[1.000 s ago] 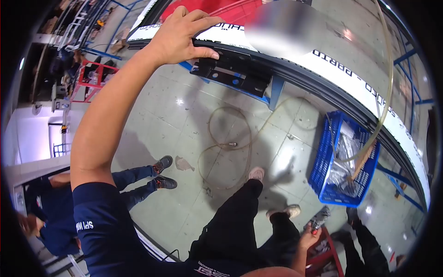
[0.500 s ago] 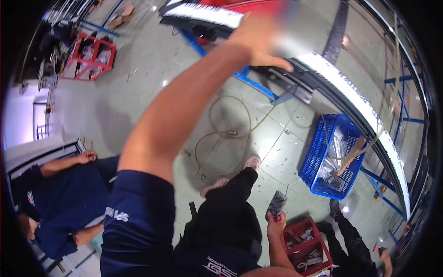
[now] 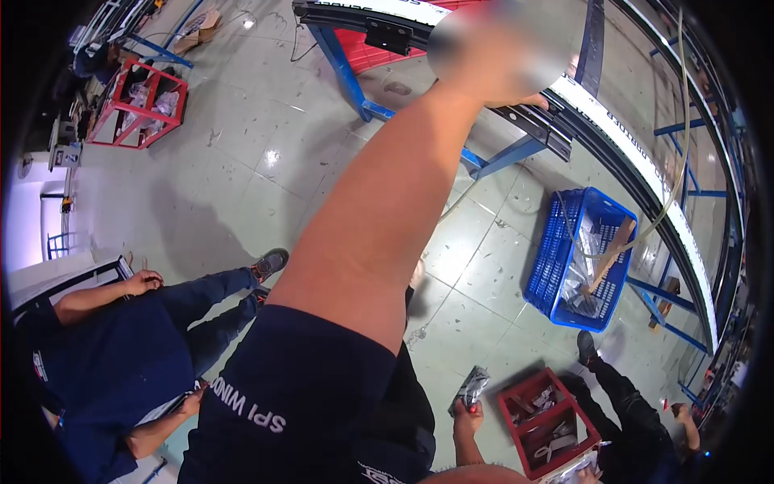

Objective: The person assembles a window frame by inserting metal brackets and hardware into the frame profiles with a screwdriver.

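Observation:
My left arm reaches far out to a long black curved-looking frame profile (image 3: pixel 637 165) with white printed film along it. My left hand (image 3: pixel 476 73) is over this profile; a round blur hides most of its fingers, and only the thumb shows at the near edge. Low in the view, my right hand (image 3: pixel 468 417) is closed around a dark grey power drill (image 3: pixel 472 387) with a small red part near the fingers. The drill is held over the floor, apart from the profile. A black bracket (image 3: pixel 389 36) sits on the profile left of my left hand.
Blue stand legs (image 3: pixel 343 73) support the profile. A blue basket (image 3: pixel 544 270) holds plastic bags and a wooden piece. Red partitioned boxes (image 3: pixel 516 436) (image 3: pixel 109 117) stand at lower right and upper left. Co-workers (image 3: pixel 105 363) (image 3: pixel 637 411) are on both sides. A hose (image 3: pixel 685 105) hangs at right.
My left arm has swung right and its hand has shifted right along the profile, covering most of the floor hose. My right hand and the drill have moved slightly left and down.

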`<state>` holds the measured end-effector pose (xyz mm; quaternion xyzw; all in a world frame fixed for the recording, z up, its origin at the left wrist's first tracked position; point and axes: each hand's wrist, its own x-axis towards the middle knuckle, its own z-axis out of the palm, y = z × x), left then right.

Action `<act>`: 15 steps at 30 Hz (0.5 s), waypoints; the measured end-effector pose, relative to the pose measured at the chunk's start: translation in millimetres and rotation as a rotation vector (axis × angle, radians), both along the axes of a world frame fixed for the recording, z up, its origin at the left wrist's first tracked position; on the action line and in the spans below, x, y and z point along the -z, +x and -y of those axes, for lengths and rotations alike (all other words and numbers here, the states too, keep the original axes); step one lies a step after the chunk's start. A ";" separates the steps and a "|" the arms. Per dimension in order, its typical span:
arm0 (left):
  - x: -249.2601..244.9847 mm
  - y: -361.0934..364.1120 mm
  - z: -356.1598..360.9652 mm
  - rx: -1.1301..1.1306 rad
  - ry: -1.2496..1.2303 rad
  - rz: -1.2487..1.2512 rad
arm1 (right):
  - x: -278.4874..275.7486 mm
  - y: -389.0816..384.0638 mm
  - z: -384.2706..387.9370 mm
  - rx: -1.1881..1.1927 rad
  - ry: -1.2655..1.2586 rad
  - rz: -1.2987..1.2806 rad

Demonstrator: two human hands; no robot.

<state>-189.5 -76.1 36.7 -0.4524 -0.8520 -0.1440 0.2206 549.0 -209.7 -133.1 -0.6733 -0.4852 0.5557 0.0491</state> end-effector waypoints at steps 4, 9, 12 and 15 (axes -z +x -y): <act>0.7 2.9 1.8 -0.015 -0.002 -0.008 | -2.9 -6.6 28.1 -0.063 -0.095 0.115; -83.6 12.7 12.1 0.028 -0.350 0.558 | 16.2 -36.1 36.6 -0.175 -0.042 0.228; -7.8 -9.0 1.4 0.099 -0.086 -0.002 | 26.2 -62.0 40.1 -0.238 0.034 0.272; -17.5 -5.3 2.6 0.106 -0.101 0.071 | -2.2 -119.3 30.3 -0.120 -0.112 0.191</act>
